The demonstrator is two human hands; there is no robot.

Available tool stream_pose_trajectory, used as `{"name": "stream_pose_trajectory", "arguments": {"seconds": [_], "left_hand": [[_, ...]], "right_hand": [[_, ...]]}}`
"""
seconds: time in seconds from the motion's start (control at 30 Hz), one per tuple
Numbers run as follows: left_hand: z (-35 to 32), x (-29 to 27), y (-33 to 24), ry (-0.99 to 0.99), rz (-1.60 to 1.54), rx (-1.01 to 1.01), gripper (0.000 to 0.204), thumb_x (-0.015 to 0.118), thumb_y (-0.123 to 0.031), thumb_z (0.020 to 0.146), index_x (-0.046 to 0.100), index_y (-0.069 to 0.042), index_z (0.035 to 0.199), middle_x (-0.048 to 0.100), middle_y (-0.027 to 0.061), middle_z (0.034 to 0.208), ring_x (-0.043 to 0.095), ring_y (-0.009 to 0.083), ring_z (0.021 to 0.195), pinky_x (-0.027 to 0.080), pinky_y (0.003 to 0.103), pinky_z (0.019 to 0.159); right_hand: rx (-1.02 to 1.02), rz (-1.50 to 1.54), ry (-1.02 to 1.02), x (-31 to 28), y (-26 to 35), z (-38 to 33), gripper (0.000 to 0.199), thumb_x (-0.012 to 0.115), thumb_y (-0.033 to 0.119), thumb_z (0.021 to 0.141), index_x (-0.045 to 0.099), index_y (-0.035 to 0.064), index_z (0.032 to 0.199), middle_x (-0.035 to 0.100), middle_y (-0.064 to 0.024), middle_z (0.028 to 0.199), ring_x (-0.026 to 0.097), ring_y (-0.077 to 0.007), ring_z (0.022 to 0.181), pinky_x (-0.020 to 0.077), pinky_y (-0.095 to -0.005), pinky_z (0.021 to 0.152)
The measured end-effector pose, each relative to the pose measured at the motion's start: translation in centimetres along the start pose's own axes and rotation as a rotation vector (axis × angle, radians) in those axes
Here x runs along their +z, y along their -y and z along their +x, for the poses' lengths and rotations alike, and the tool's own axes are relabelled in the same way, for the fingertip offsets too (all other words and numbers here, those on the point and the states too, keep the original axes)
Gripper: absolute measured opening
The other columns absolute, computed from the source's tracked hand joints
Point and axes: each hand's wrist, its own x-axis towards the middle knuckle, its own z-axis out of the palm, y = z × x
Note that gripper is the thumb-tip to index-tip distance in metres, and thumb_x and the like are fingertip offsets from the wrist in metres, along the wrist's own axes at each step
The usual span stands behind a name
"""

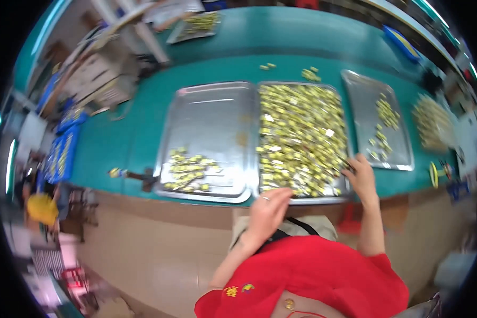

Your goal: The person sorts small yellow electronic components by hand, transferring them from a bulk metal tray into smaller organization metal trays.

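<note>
A metal tray (349, 186) straight in front of me is covered with small yellow, block-like parts (302, 139), perhaps wound electronic components. At its near left corner is my left hand (268, 213), fingers bent and together over the front rim. What they hold, if anything, is hidden. Along the right rim, my right hand (362, 179) has its fingertips pinched at the edge of the parts; something small and dark shows by them, too blurred to name. To the left lies a second metal tray (209, 122), with a loose group of the same yellow parts (190, 170) in its near left part.
A third tray (367, 106) on the right carries some yellow parts. Loose parts (310, 74) lie behind the middle tray on the green table (228, 66). A dark clamp-like tool (143, 177) sits at the table's front left. Bundled pale pieces (433, 123) stand far right.
</note>
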Motion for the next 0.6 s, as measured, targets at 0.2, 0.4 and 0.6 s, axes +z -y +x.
{"name": "stream_pose_trajectory", "arguments": {"seconds": [0.2, 0.4, 0.6], "left_hand": [[-0.5, -1.5, 0.1, -0.109, -0.122, -0.083, 0.024, 0.066, -0.001, 0.082, 0.066, -0.004, 0.106, 0.067, 0.0101, 0.102, 0.065, 0.02, 0.086, 0.052, 0.029, 0.071], [-0.2, -1.3, -1.4, -0.029, -0.467, -0.201, 0.041, 0.069, 0.002, 0.078, 0.061, -0.003, 0.118, 0.061, 0.0068, 0.11, 0.059, 0.012, 0.092, 0.047, 0.023, 0.071], [0.3, -4.3, -3.7, -0.307, -0.601, -0.129, 0.039, 0.059, 0.009, 0.08, 0.058, -0.002, 0.117, 0.056, 0.0092, 0.115, 0.055, 0.0171, 0.095, 0.046, 0.027, 0.076]], "right_hand": [[0.041, 0.195, -0.011, -1.5, 2.3, 0.2, 0.018, 0.072, 0.005, 0.074, 0.062, -0.0022, 0.086, 0.05, -0.0062, 0.075, 0.053, -0.0207, 0.067, 0.0414, -0.031, 0.059], [0.381, 1.458, 0.445, 1.2, 8.9, -1.7, 0.02, 0.058, 0.02, 0.095, 0.06, -0.0007, 0.093, 0.045, 0.004, 0.067, 0.037, -0.0039, 0.055, 0.0274, -0.0204, 0.046], [0.393, 1.758, 0.728, 2.8, 12.9, -2.3, 0.024, 0.057, 0.018, 0.095, 0.06, -0.0052, 0.099, 0.052, -0.0031, 0.083, 0.036, -0.0052, 0.058, 0.0262, -0.0192, 0.046]]}}
